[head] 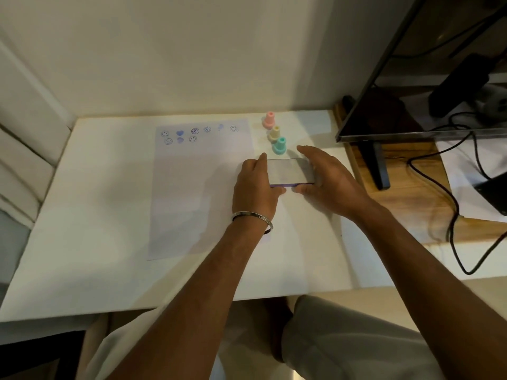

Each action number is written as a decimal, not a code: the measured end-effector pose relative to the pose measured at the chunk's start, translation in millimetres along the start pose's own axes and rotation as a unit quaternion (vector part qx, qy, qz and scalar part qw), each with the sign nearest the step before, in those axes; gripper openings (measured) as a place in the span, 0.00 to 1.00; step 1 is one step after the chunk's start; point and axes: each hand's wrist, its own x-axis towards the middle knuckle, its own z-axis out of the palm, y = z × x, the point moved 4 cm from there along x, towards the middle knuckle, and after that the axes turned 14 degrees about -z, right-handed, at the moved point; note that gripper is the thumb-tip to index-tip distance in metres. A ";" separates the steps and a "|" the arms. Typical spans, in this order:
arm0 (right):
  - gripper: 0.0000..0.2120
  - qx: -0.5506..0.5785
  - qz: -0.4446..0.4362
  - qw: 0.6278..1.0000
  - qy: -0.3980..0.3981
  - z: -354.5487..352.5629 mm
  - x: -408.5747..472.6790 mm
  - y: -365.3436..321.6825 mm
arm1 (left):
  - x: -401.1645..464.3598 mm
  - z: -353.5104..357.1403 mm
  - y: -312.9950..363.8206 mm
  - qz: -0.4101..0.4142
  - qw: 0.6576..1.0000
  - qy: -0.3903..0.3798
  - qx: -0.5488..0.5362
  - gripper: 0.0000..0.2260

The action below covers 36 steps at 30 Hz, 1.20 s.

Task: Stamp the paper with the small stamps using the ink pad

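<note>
I hold the ink pad (291,171) between both hands, just right of the paper (200,187) on the desk (82,242). My left hand (256,185) closes a grip on its left edge; my right hand (326,176) clasps the right edge (thumbs at the near side, probably to work the lid). The three small stamps (276,133) stand upright in a row just behind the pad, within reach. Prints already mark the paper's far end.

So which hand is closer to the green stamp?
Right. The right hand has fingertips just beside the green stamp; the left hand sits lower left of it.
</note>
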 end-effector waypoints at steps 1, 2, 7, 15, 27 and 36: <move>0.40 -0.009 -0.011 1.000 0.006 -2.4 -0.5 -3.9 | -0.6 -2.5 0.4 0.002 1.000 0.000 -0.003 0.36; 0.39 -0.018 -0.025 0.999 0.017 -5.1 -0.4 -8.8 | -1.2 -6.5 0.7 0.007 1.000 0.004 -0.006 0.36; 0.30 -0.052 -0.085 0.992 0.079 -5.8 7.6 -52.9 | 2.3 -47.5 -15.5 0.033 0.995 0.092 0.005 0.20; 0.29 -0.091 -0.132 0.987 -0.012 58.5 14.3 -128.4 | 21.2 -101.3 -99.2 -0.068 0.989 0.066 0.113 0.29; 0.30 -0.163 -0.062 0.983 -0.063 98.2 24.8 -154.4 | 33.8 -115.4 -149.5 -0.108 0.970 -0.062 0.211 0.37; 0.31 -0.165 -0.046 0.983 -0.066 101.4 25.8 -157.7 | 36.7 -112.9 -149.3 -0.108 0.972 -0.052 0.204 0.36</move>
